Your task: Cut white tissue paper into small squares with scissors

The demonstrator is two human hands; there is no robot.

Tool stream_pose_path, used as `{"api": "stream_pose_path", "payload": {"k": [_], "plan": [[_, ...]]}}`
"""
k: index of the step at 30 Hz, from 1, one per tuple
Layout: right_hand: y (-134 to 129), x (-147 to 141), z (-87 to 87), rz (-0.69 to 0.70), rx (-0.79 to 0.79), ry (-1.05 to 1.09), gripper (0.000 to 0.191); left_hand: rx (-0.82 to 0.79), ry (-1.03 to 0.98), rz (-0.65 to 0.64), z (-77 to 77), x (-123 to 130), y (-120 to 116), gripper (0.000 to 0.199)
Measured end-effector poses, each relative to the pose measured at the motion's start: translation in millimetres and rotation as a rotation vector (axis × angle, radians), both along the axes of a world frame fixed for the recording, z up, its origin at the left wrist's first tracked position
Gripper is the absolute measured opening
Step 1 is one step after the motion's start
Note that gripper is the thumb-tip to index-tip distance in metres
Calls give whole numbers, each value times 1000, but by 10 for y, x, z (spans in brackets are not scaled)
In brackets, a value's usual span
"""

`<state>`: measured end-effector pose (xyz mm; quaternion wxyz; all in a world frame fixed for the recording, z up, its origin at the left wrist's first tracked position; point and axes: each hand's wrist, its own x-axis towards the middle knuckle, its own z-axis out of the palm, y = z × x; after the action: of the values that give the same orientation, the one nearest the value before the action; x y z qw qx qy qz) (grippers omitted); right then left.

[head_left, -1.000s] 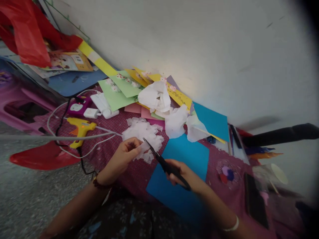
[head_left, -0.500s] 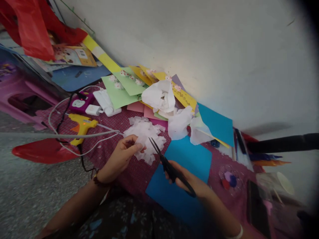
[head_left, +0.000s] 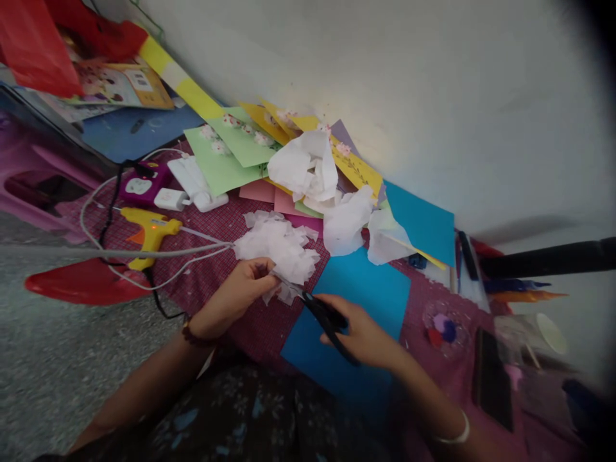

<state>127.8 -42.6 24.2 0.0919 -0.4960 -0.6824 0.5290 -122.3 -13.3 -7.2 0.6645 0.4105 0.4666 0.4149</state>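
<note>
My right hand (head_left: 363,330) is closed round the handles of black-handled scissors (head_left: 332,324). Their metal blades point left, with the tips at the fingertips of my left hand (head_left: 245,289). Thumb and forefinger of that hand pinch a small piece of thin white paper, mostly hidden by the fingers. Just beyond lies a heap of cut white paper pieces (head_left: 276,240) on the dark red checked tablecloth (head_left: 212,279). A blue sheet of card (head_left: 370,282) lies under the scissors and my right hand.
A yellow hot glue gun (head_left: 153,232), cables and a purple power socket (head_left: 144,183) are at left. Crumpled white paper (head_left: 344,224) rests before green cards (head_left: 226,163) against the wall. At right are a clear dish (head_left: 447,327) with coloured pieces and a dark phone (head_left: 491,378).
The scissors have moved down and their blades have closed from slightly apart, now meeting the paper at my left fingertips. The whole view has shifted a little.
</note>
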Motion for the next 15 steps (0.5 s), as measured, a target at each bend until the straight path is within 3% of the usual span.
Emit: {"api": "stream_pose_path", "payload": {"k": [5,9,15], "plan": [[19,24,-50,-18,22,44,50,6,-9,-11,29,8,22,16],[48,26,-83,-86,-65,65,43,18,-87,-25,31,-41,1,18],[75,35,-46,-8,-159,154,55,-22,-148,147,2,-103,-78,15]]}}
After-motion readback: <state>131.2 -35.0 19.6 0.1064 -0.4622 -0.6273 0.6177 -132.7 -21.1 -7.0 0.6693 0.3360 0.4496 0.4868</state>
